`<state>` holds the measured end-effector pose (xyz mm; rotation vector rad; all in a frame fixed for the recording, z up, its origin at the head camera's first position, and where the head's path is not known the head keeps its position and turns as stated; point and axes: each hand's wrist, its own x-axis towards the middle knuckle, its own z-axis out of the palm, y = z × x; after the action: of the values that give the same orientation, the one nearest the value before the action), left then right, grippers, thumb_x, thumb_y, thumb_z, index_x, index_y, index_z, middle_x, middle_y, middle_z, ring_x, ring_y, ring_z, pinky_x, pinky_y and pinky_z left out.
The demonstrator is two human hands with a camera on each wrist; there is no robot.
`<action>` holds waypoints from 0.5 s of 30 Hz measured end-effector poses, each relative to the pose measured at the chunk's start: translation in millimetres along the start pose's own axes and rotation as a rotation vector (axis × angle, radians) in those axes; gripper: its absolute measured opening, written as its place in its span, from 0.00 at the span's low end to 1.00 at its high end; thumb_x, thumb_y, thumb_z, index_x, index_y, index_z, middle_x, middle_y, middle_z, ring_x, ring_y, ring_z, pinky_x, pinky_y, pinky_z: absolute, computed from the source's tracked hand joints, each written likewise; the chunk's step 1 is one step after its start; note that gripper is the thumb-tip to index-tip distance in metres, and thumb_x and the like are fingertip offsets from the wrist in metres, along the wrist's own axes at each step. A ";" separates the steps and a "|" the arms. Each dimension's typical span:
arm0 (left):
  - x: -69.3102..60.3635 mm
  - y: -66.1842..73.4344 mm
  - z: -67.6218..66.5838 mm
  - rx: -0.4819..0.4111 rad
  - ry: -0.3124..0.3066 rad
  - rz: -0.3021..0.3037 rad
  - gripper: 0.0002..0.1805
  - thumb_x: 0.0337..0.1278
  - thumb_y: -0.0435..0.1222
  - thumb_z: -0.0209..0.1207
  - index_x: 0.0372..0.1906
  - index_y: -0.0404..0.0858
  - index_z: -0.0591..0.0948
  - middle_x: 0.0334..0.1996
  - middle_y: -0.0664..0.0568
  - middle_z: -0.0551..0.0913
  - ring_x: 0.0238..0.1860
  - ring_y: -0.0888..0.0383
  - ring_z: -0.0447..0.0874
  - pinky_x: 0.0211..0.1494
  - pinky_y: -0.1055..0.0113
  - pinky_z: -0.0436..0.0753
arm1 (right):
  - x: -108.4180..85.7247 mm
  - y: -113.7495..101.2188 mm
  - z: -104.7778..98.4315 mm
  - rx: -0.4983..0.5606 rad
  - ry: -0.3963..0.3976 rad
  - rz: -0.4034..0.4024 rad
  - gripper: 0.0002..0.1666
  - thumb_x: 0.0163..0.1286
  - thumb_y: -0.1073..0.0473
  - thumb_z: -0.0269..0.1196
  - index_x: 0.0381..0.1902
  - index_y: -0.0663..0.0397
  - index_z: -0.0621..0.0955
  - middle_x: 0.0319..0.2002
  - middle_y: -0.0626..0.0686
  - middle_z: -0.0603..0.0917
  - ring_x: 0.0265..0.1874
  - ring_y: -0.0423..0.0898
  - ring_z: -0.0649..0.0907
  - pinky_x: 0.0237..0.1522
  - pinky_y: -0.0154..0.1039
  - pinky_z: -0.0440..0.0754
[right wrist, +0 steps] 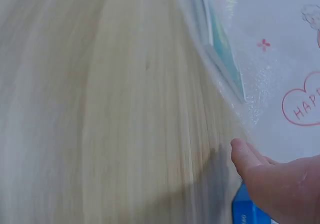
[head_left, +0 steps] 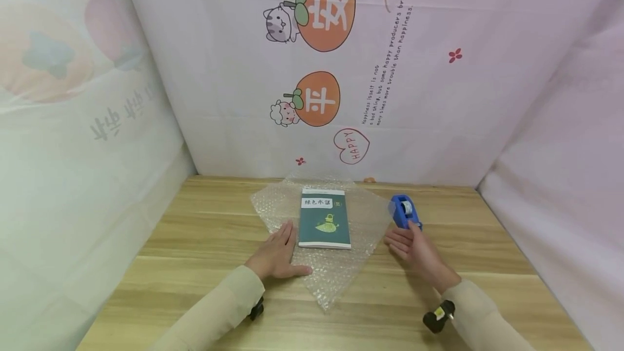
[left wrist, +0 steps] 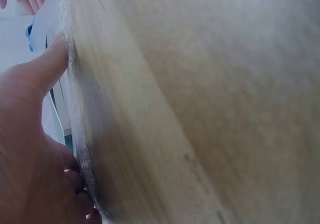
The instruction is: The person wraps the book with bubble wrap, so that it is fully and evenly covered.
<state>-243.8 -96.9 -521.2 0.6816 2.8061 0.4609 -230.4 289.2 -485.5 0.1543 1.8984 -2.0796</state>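
A teal book (head_left: 317, 234) with a white title label and a yellow-green drawing lies face up on a sheet of bubble wrap (head_left: 329, 280), turned so one corner points toward me. My left hand (head_left: 277, 256) rests flat on the wrap's left edge, fingers straight beside the book and thumb spread out. In the left wrist view the thumb (left wrist: 52, 63) presses along the wrap. My right hand (head_left: 419, 256) is right of the wrap with loosely extended fingers, holding nothing visible. Just beyond it stands a blue tape dispenser (head_left: 403, 210); whether the thumb touches it, I cannot tell.
The wooden table (head_left: 195, 264) meets a printed white cloth (head_left: 234, 123) at the back, and cloth walls rise on both sides. The bubble wrap's far corner reaches the back cloth. A dark wrist device (head_left: 439, 316) sits at the right cuff, another at the left.
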 end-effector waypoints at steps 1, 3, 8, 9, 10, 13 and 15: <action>0.8 -0.9 1.4 0.000 -0.002 -0.003 0.71 0.56 0.79 0.53 0.84 0.28 0.50 0.87 0.34 0.42 0.88 0.39 0.41 0.88 0.43 0.53 | 1.4 0.4 0.0 0.051 -0.011 0.007 0.48 0.87 0.38 0.22 0.82 0.78 0.43 0.82 0.76 0.50 0.83 0.65 0.57 0.82 0.45 0.64; 1.1 0.4 0.5 -0.004 -0.009 -0.008 0.70 0.56 0.78 0.56 0.84 0.28 0.50 0.87 0.34 0.42 0.88 0.40 0.41 0.89 0.44 0.53 | 3.6 1.3 0.4 0.141 -0.035 0.018 0.47 0.87 0.39 0.20 0.82 0.76 0.39 0.83 0.76 0.45 0.84 0.65 0.52 0.84 0.48 0.57; -1.7 7.2 -7.7 -0.013 -0.018 -0.006 0.68 0.59 0.73 0.60 0.84 0.27 0.51 0.86 0.33 0.44 0.88 0.38 0.43 0.88 0.43 0.54 | 10.9 3.8 6.4 0.332 -0.073 0.035 0.46 0.86 0.39 0.17 0.82 0.73 0.31 0.83 0.74 0.34 0.86 0.64 0.41 0.87 0.50 0.42; -0.8 5.5 -5.7 -0.013 -0.010 0.003 0.68 0.59 0.73 0.59 0.84 0.26 0.51 0.86 0.32 0.44 0.87 0.38 0.43 0.88 0.43 0.54 | 12.8 4.6 7.9 0.362 -0.076 0.041 0.46 0.86 0.39 0.17 0.81 0.72 0.30 0.83 0.73 0.33 0.86 0.63 0.40 0.87 0.50 0.41; -1.2 5.5 -5.6 -0.012 -0.013 0.004 0.68 0.60 0.74 0.58 0.84 0.27 0.50 0.86 0.33 0.44 0.88 0.38 0.42 0.88 0.43 0.53 | 14.5 5.2 9.6 0.386 -0.078 0.045 0.46 0.86 0.39 0.17 0.81 0.71 0.29 0.83 0.73 0.31 0.86 0.63 0.39 0.88 0.49 0.40; -2.2 4.2 -3.9 -0.012 -0.006 0.010 0.69 0.59 0.76 0.56 0.84 0.27 0.50 0.86 0.33 0.44 0.88 0.38 0.42 0.88 0.43 0.53 | 19.9 7.0 14.6 0.447 -0.081 0.055 0.45 0.85 0.39 0.16 0.81 0.70 0.28 0.84 0.72 0.30 0.86 0.62 0.37 0.88 0.49 0.39; -2.6 3.3 -2.9 -0.009 -0.008 0.006 0.69 0.59 0.76 0.56 0.84 0.27 0.49 0.86 0.33 0.43 0.88 0.39 0.42 0.89 0.44 0.52 | 23.2 7.7 18.1 0.474 -0.082 0.056 0.45 0.85 0.39 0.16 0.81 0.69 0.28 0.84 0.71 0.30 0.86 0.62 0.37 0.88 0.48 0.38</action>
<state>-241.0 -96.1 -517.0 0.6893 2.7936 0.4705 -247.5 267.1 -497.5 0.2215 1.3106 -2.4180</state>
